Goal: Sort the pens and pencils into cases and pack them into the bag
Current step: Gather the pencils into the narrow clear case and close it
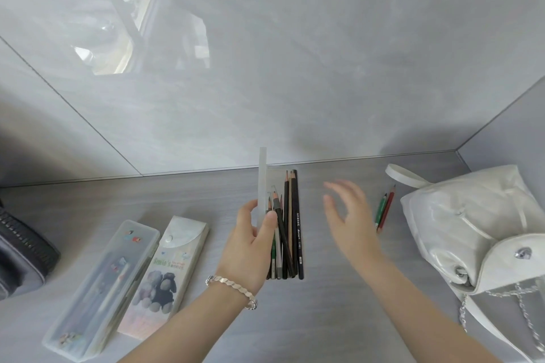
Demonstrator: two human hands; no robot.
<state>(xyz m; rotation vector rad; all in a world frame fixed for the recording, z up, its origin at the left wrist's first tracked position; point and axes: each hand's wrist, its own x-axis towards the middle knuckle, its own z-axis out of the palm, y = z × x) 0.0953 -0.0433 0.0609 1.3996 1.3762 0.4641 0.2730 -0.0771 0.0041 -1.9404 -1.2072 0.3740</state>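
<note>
A clear plastic pencil case [290,244] lies open in the middle of the table with several dark pencils in it. My left hand [250,247] grips its raised translucent lid [262,183], which stands upright. My right hand [349,215] hovers open and blurred to the right of the case, holding nothing. Two loose pencils [385,211], one green and one red, lie side by side between my right hand and the white bag [472,230]. The bag sits at the right with its flap down.
Two closed cases lie at the left: a frosted plastic case [103,286] and a pouch printed with bears [165,271]. A dark zipped bag [20,256] sits at the far left edge. A grey wall rises behind the table.
</note>
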